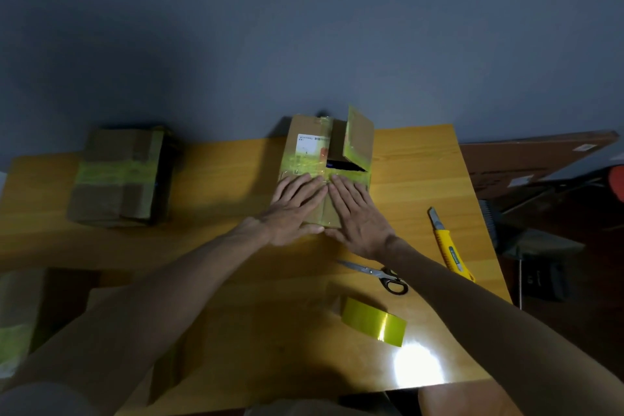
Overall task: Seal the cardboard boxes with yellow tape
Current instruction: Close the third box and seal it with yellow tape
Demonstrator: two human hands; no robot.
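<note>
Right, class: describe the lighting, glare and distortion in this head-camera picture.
Head view: dim overall; a white glare patch on the table beside the yellow tape roll, whose side glints; the wide-angle lens bows the table's edges; the taped box at left looks murky; the left hand and right hand on the open box are clearer.

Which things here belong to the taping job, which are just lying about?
Job: half-open box under left hand and right hand; tape roll; taped box at left; scissors and knife, likely cutters.
Lying about: brown board beside the table.
</note>
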